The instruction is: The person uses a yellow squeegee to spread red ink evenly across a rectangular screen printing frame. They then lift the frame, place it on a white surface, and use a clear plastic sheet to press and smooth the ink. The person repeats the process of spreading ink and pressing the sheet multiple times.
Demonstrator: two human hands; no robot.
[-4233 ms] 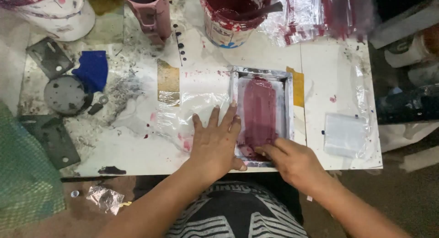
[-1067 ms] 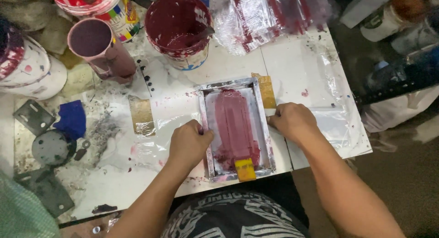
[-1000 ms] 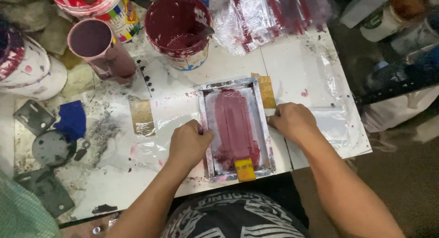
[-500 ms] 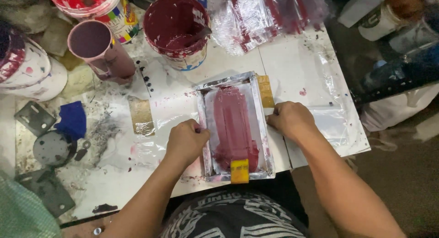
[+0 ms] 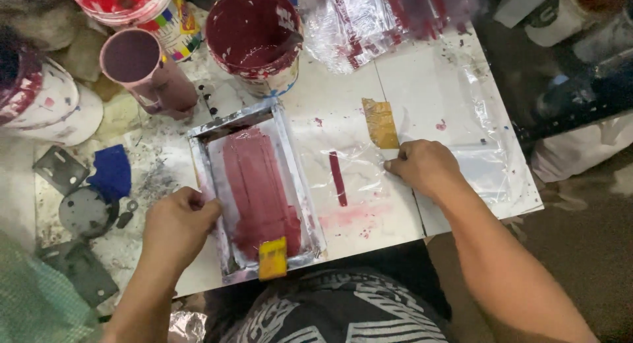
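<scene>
A small metal-framed printing screen (image 5: 254,185) smeared with maroon ink lies tilted on the white table (image 5: 409,86), left of the middle. My left hand (image 5: 178,224) grips its left edge. A yellow scraper (image 5: 272,258) rests on the screen's near end. To the right lies a clear plastic sheet (image 5: 359,168) bearing a fresh maroon stripe (image 5: 337,178). My right hand (image 5: 422,166) presses down on that sheet's right side with curled fingers, just below a strip of brown tape (image 5: 381,122).
A bucket of maroon ink (image 5: 254,36) and a maroon cup (image 5: 142,66) stand at the back. Printed clear bags (image 5: 382,20) lie behind. A blue scraper (image 5: 112,173) and grey metal plates (image 5: 82,214) sit at the left. Two white pails (image 5: 46,99) are far left.
My left hand has slid the screen leftward off the plastic sheet, uncovering a printed maroon stripe. My right hand stayed on the sheet.
</scene>
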